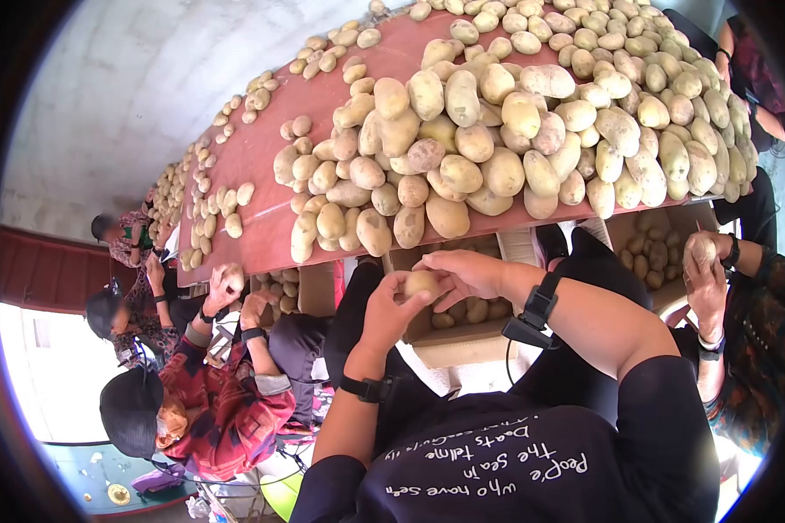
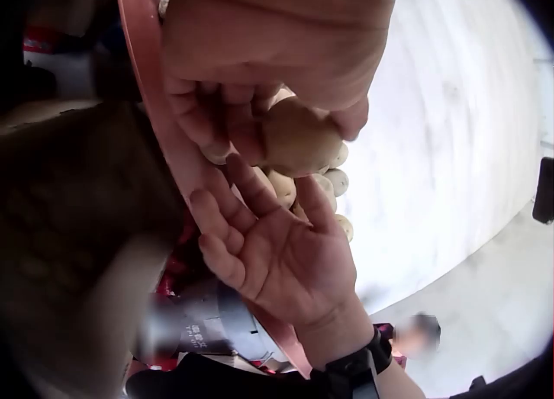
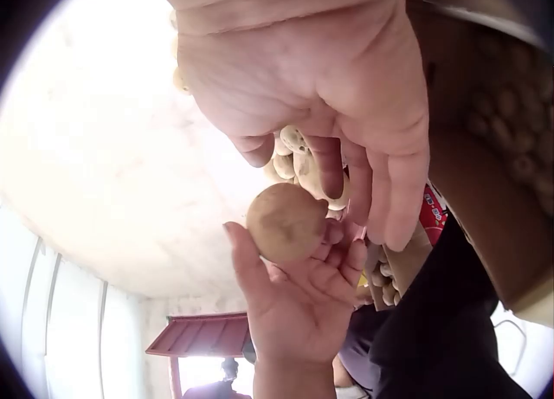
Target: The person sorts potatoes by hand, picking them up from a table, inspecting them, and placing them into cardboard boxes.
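Note:
A round, tan potato (image 1: 422, 283) is held between the thumb and fingers of my left hand (image 1: 389, 311), over a cardboard box of potatoes at my lap. My right hand (image 1: 469, 272) reaches in from the other side, its fingers close by the potato. From the left wrist, the potato (image 2: 301, 139) sits in the left hand's grip, and the right palm (image 2: 299, 269) faces up below with loosely bent fingers. In the right wrist view the left hand (image 3: 299, 317) cradles the potato (image 3: 286, 223), while the right hand (image 3: 307, 79) hangs above, holding nothing.
A large heap of potatoes (image 1: 497, 131) covers much of the red table (image 1: 262, 166) ahead. Open cardboard boxes (image 1: 462, 351) of potatoes stand below its edge. Other people sit close on both sides, one in a red patterned jacket (image 1: 235, 401), some holding potatoes.

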`<action>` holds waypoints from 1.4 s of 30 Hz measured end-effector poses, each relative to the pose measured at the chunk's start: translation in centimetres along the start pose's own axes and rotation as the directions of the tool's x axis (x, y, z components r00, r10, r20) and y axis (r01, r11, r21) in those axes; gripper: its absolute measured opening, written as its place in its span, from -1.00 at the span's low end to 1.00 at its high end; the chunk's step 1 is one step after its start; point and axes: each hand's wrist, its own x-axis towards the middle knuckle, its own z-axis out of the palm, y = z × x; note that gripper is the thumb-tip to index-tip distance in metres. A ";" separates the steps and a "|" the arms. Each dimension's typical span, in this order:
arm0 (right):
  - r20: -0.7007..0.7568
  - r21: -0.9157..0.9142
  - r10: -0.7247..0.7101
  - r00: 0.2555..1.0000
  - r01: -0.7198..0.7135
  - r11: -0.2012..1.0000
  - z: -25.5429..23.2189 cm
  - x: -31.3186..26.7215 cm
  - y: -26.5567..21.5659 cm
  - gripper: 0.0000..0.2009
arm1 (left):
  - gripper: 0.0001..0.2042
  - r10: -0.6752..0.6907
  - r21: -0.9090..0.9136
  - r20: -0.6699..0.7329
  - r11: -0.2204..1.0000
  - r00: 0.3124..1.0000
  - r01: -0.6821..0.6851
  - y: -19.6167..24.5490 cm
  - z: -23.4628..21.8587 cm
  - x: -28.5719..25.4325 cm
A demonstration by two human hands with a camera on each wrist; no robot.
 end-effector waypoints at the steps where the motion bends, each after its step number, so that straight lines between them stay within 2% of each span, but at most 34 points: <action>1: 0.015 0.008 -0.010 1.000 0.010 1.000 0.1 -0.1 0.1 -0.58 | -0.65 -0.011 0.080 0.029 0.997 1.000 0.008 0.8 0.2 -0.3; 2: -0.029 -0.088 0.016 0.999 -0.019 0.996 0.2 -0.1 0.3 -0.60 | -0.60 -0.061 0.095 0.053 0.994 0.997 0.056 1.3 0.1 -0.2; 5: -0.147 -0.335 0.072 0.986 -0.118 0.935 -0.2 0.1 1.0 -0.67 | -0.60 0.157 0.498 -0.012 0.857 0.988 -0.130 3.0 0.2 -0.4; 8: -0.198 -0.519 0.108 0.974 -0.198 0.831 -1.4 0.8 2.2 -0.69 | -0.59 0.197 0.555 0.063 0.808 0.978 -0.198 6.1 0.4 -0.5; 10: -0.209 -0.632 0.125 0.970 -0.231 0.740 -1.8 0.8 2.7 -0.68 | -0.58 0.252 0.641 0.152 0.710 0.956 -0.290 8.1 0.7 -0.6; 11: -0.170 -0.769 0.068 0.983 -0.176 0.614 -2.5 1.6 3.4 -0.67 | -0.57 0.278 0.676 0.200 0.654 0.939 -0.338 9.1 0.9 -0.7; 13: -0.065 -0.954 -0.024 0.998 -0.055 0.294 -4.4 3.8 5.7 -0.67 | -0.51 0.228 0.761 0.324 0.514 0.918 -0.396 11.9 1.7 -1.5; 14: -0.058 -0.952 -0.096 0.994 -0.026 0.304 -4.6 3.5 6.1 -0.66 | -0.51 0.182 0.798 0.378 0.433 0.908 -0.419 14.3 2.0 -2.2; 15: -0.049 -0.951 -0.167 0.985 0.005 0.310 -4.6 3.2 6.4 -0.66 | -0.51 0.163 0.779 0.457 0.402 0.875 -0.482 16.7 2.3 -2.9; 16: -0.059 -0.954 -0.110 0.992 -0.023 0.300 -4.3 2.8 5.5 -0.65 | -0.54 0.176 0.756 0.513 0.372 0.841 -0.539 19.5 2.6 -3.7; 17: -0.068 -0.957 -0.049 0.996 -0.051 0.286 -3.6 2.2 4.3 -0.63 | -0.59 0.249 0.702 0.557 0.369 0.793 -0.609 21.8 2.9 -4.6; 18: -0.078 -0.959 0.017 0.997 -0.080 0.271 -2.8 1.6 3.2 -0.62 | -0.66 0.428 0.743 0.528 0.187 0.734 -0.643 22.2 4.0 -5.9; 19: -0.088 -0.959 0.089 0.992 -0.108 0.260 -2.2 1.1 2.7 -0.60 | -0.72 0.518 0.719 0.529 0.147 0.672 -0.679 24.4 4.2 -7.2; 20: -0.099 -0.958 0.162 0.982 -0.138 0.251 -1.9 1.0 2.7 -0.59 | -0.83 0.590 0.728 0.603 -0.134 0.537 -0.672 25.3 4.7 -7.7; 21: -0.090 -0.961 0.156 0.984 -0.127 0.246 -2.0 1.1 2.9 -0.59 | -0.80 0.590 0.676 0.626 -0.085 0.509 -0.732 27.5 4.0 -8.4; 22: -0.081 -0.963 0.148 0.986 -0.115 0.244 -2.2 1.2 3.1 -0.60 | -0.74 0.689 0.666 0.555 -0.034 0.465 -0.745 27.1 4.8 -8.9; 24: -0.083 -0.966 0.136 0.987 -0.114 0.231 -2.6 1.5 3.6 -0.60 | -0.68 0.774 0.663 0.460 0.027 0.435 -0.748 26.5 5.9 -9.6; 27: 0.021 -0.958 -0.058 0.998 0.036 0.283 -3.1 1.2 4.5 -0.68 | -0.70 0.769 0.637 0.445 0.088 0.459 -0.766 26.3 6.8 -9.7; 32: 0.023 -0.967 -0.050 0.999 0.035 0.252 -2.8 1.5 4.2 -0.69 | -0.73 0.748 0.540 0.467 0.181 0.471 -0.822 26.2 5.5 -9.7; 35: 0.040 -0.967 -0.050 0.998 0.052 0.250 -2.6 1.3 3.9 -0.68 | -0.76 0.613 0.476 0.597 0.249 0.518 -0.844 27.2 3.7 -9.1; 37: 0.051 -0.971 -0.015 0.999 0.053 0.232 -3.0 1.2 4.1 -0.68 | -0.79 0.472 0.396 0.730 0.299 0.495 -0.868 27.8 2.2 -7.3; 39: 0.067 -0.981 0.042 0.997 0.058 0.185 -3.8 2.5 4.9 -0.68 | -0.69 0.234 0.489 0.671 0.573 0.703 -0.657 28.1 0.9 -3.3; 40: 0.078 -0.985 0.073 0.994 0.066 0.161 -4.1 3.2 5.2 -0.67 | -0.67 0.374 0.533 0.517 0.563 0.770 -0.631 26.1 0.5 -1.1; 41: 0.090 -0.988 0.108 0.990 0.075 0.136 -4.2 3.5 5.2 -0.66 | -0.65 0.495 0.568 0.339 0.570 0.800 -0.594 24.2 0.1 1.0; 42: -0.021 -0.979 0.087 0.996 -0.038 0.199 -1.7 0.9 2.8 -0.68 | -0.63 0.545 0.558 0.141 0.646 0.827 -0.521 21.4 0.1 4.0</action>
